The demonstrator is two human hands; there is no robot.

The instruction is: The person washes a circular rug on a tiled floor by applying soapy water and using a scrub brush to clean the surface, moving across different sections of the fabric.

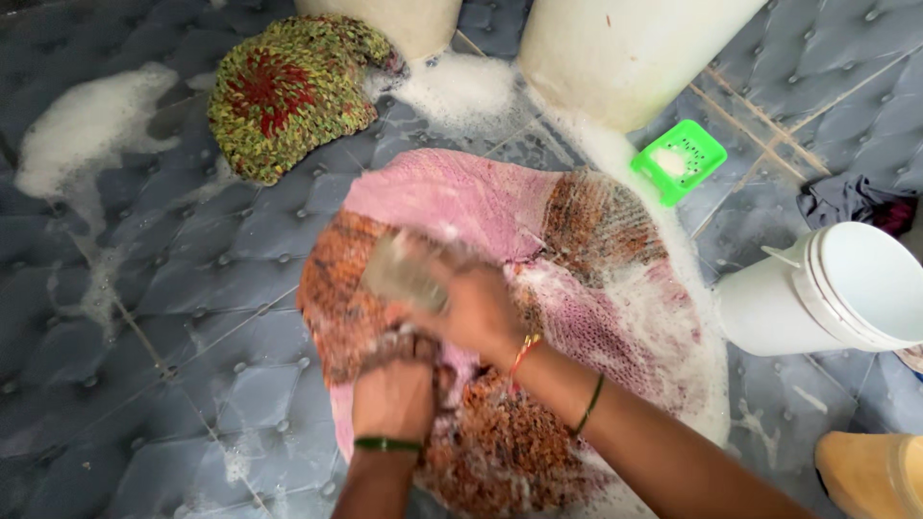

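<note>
A soapy pink and orange knitted cloth (538, 317) lies spread on the wet grey tiled floor (144, 365), with a green and red knitted mat (288, 91) beyond it, a small green soap basket (679, 159) just past its far edge, and a white lidded bucket (827, 288) tipped on its side to the right. The right hand (461, 298), reaching across from the lower right, has its fingers wrapped around a blurred pale soap bar (402, 274) pressed on the cloth. The left hand (394, 389) comes up from below, fingers curled into a bunch of the cloth.

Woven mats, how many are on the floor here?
2. A pink and orange mat lies soapy under both hands, the right hand rubbing a soap bar on it. A green and red mat lies crumpled at upper left. Others may be hidden.
</note>
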